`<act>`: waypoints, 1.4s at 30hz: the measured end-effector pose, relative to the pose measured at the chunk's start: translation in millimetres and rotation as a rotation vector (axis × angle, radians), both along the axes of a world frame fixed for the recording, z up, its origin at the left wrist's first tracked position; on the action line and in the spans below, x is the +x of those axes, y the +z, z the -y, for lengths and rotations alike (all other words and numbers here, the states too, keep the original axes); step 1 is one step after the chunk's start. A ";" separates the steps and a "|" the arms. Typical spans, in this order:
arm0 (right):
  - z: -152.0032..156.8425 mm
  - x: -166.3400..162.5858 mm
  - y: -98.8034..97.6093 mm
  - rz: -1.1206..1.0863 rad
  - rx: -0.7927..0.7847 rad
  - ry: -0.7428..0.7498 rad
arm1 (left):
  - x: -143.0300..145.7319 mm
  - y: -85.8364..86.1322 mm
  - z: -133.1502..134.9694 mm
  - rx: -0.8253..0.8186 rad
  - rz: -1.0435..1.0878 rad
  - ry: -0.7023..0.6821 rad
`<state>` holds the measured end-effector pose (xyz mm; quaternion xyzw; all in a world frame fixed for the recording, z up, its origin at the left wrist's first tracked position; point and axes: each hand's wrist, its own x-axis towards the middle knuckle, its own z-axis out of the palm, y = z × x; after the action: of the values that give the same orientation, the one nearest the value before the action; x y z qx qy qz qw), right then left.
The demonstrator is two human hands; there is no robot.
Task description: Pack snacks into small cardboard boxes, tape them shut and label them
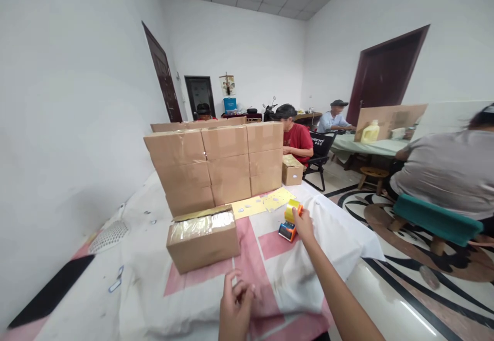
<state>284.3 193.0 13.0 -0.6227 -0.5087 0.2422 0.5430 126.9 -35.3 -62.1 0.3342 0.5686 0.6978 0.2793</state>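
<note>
My right hand [304, 223] grips a tape dispenser [287, 229] with an orange and blue body and a roll of yellowish tape, over the right part of the table. My left hand [236, 300] is near the front edge, its fingers loosely curled and apart, with nothing visible in them. Just beyond it and to the left sits a long cardboard box [204, 251]. Its top is shiny and pale; whether that is tape or contents I cannot tell. A dark gap runs along its back edge.
Stacked cardboard boxes [227, 163] form a wall behind, with yellow sheets [266, 203] at its foot. A smaller box [292, 170] stands at the far right corner. On the left lie a white perforated piece [110, 236] and a black mat [54, 292]. Several people sit around, one in red [303, 138].
</note>
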 end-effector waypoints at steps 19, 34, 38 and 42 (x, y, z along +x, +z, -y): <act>137.3 -100.5 81.8 0.590 0.410 1.192 | -72.2 51.2 13.1 0.013 -0.436 0.052; 135.8 -106.3 87.5 0.710 0.446 1.187 | -76.9 64.0 10.4 0.020 -0.422 0.056; 134.3 -105.1 86.1 0.746 0.454 1.172 | -77.4 74.0 11.4 -0.118 -0.438 0.050; 123.8 -98.2 91.7 0.641 0.453 1.089 | -93.9 92.6 5.0 -0.238 -0.747 0.181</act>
<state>186.1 69.2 104.7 -0.1889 -0.9247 0.1719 0.2825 33.0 -40.3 30.5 0.4787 0.7349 0.4796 0.0276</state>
